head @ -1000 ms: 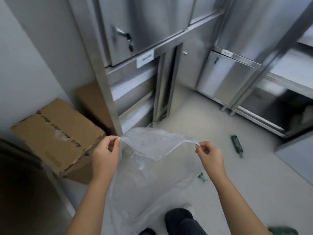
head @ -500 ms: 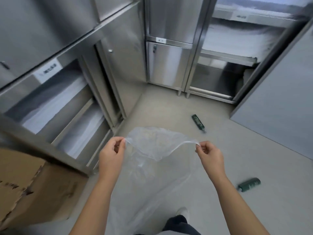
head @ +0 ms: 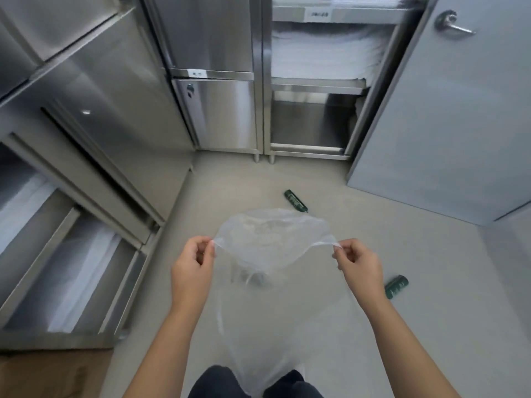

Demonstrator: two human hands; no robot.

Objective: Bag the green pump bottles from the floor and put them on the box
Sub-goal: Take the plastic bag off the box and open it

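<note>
A clear plastic bag (head: 273, 248) hangs in front of me with its mouth stretched open. My left hand (head: 192, 265) pinches the bag's left rim and my right hand (head: 359, 265) pinches its right rim. One dark green pump bottle (head: 295, 200) lies on the floor just beyond the bag. A second green bottle (head: 396, 286) lies on the floor to the right of my right wrist. Through the plastic a dark shape (head: 254, 278) shows faintly; I cannot tell what it is. A corner of the brown cardboard box (head: 43, 374) shows at the bottom left.
Stainless steel cabinets (head: 212, 110) line the left side and the back, with open shelves (head: 316, 67) holding white stacks. A grey door (head: 448, 110) with a lever handle stands at the right. My dark trouser legs (head: 230, 383) are at the bottom.
My view has swung right, away from the cardboard box, toward the back cabinets and the door. Both hands keep hold of the bag's rim. The two bottles now lie nearer the middle of view.
</note>
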